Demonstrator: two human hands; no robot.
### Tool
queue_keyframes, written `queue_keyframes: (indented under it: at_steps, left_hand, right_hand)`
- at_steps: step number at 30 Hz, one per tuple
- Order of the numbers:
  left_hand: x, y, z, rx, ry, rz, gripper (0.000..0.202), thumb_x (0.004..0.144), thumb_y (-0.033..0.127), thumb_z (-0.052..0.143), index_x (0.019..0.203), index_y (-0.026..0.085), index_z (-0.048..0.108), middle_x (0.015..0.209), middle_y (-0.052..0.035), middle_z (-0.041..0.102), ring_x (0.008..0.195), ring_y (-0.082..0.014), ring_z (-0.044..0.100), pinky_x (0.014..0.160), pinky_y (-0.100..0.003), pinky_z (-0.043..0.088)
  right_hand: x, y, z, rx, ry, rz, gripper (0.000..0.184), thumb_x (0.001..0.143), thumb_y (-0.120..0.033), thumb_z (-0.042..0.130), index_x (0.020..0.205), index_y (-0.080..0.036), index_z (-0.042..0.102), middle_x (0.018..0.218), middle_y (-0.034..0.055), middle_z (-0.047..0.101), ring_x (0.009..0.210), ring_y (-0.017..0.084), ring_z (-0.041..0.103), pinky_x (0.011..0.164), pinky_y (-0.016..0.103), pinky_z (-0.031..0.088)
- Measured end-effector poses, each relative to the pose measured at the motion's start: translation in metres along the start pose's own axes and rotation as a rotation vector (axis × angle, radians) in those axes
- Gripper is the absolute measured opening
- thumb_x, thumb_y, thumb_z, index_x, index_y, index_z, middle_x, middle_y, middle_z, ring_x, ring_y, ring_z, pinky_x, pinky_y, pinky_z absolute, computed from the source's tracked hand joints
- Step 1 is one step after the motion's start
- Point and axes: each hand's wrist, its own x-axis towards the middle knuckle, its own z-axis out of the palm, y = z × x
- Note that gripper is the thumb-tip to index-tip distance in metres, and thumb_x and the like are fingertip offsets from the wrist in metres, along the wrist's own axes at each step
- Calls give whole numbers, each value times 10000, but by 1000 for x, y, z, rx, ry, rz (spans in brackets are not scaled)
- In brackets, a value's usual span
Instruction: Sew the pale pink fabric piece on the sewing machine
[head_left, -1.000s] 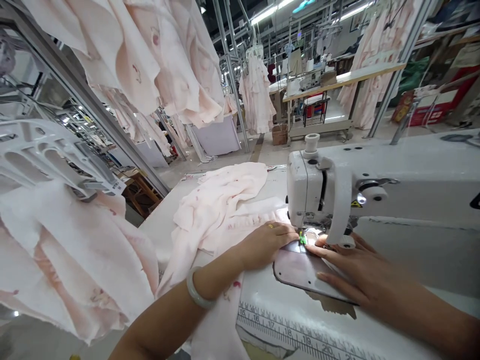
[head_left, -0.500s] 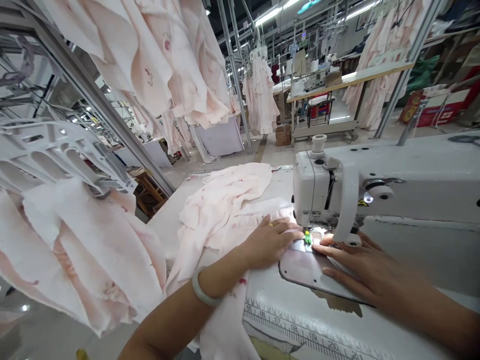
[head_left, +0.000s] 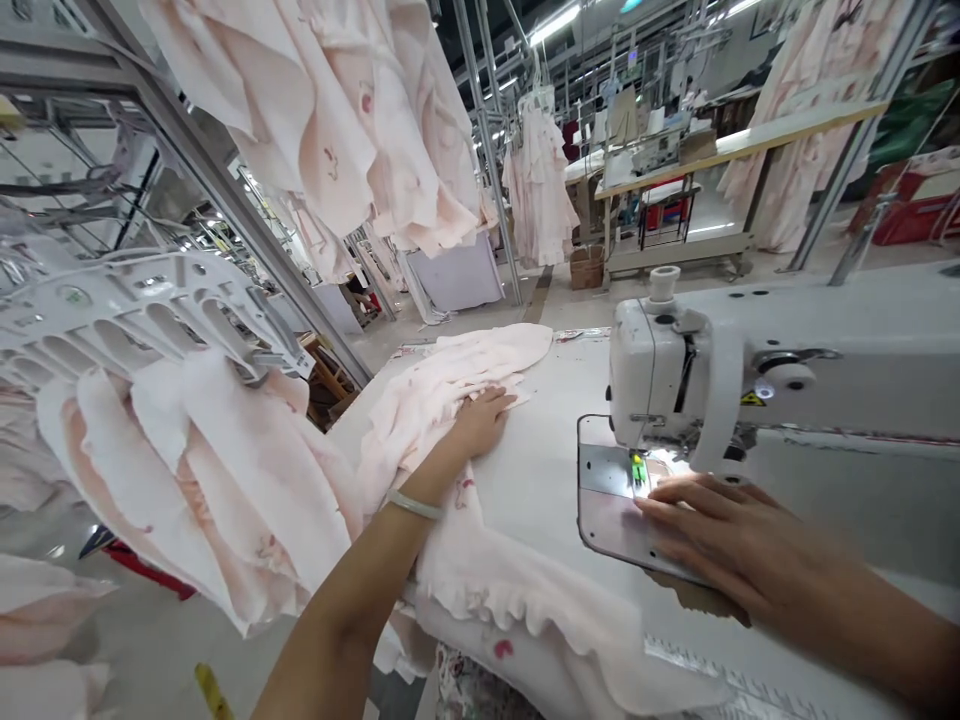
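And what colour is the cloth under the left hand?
The cloth is pale pink with darker pink marks, best seen in the head view.

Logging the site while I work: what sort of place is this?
Probably a garment sewing workshop: a sewing machine, pink ruffled cloth on the worktop, and similar pink pieces hanging nearby.

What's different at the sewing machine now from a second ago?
The left hand moved left and forward from beside the green presser foot onto the pink cloth; its grip isn't clear. The cloth shifted left, away from the sewing machine, and its ruffled part now covers some of the printed ruler. The right hand stayed by the presser foot.
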Motion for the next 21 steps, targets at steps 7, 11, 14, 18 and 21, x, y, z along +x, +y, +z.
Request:
queue_keyframes:
  at_steps: [7, 11, 14, 18, 21]
  left_hand:
    - [-86, 65, -11, -286, -274, 385, 467, 987, 434, 776, 1401, 240, 684, 1359, -121, 709, 1299, -299, 663, 1140, -448, 543]
    - [-127, 87, -8, -238, -476, 460, 329, 883, 412, 903, 1054, 210, 708, 1128, -84, 703, 1159, -295, 655, 1087, -421, 508]
    - [-128, 100, -12, -264, -461, 306, 191, 958, 283, 789, 975, 214, 612, 1009, -31, 678, 1009, -230, 635, 962, -346, 493]
    - [-106, 116, -18, -499, -420, 44, 325, 894, 339, 859, 944, 227, 558, 948, 21, 648, 893, -187, 600, 754, -277, 423]
    - [-89, 120, -12, -607, -407, -14, 466, 750, 314, 969, 1062, 232, 632, 1035, 2, 661, 970, -210, 620, 778, -283, 443]
  right_hand:
    - [7, -19, -1, 79, -35, -32, 260, 1143, -470, 559, 1226, -322, 757, 1109, 20, 792, 1012, 263, 757, 920, 462, 578]
    - [5, -22, -7, 143, -96, -9, 252, 1102, -474, 625, 1253, -331, 767, 1098, 31, 787, 1015, 269, 754, 954, 471, 586]
    - [0, -23, -8, 184, -93, 28, 327, 1069, -521, 668, 1330, -345, 757, 1169, 50, 803, 1110, 310, 760, 1030, 503, 594]
    - [-6, -27, 6, 353, 0, 249, 417, 1082, -609, 610, 1374, -347, 751, 1205, 68, 807, 1094, 322, 773, 891, 429, 657]
    - [-8, -27, 16, 505, -60, 426, 437, 1105, -599, 564, 1398, -317, 724, 968, 45, 785, 799, 244, 755, 645, 330, 609]
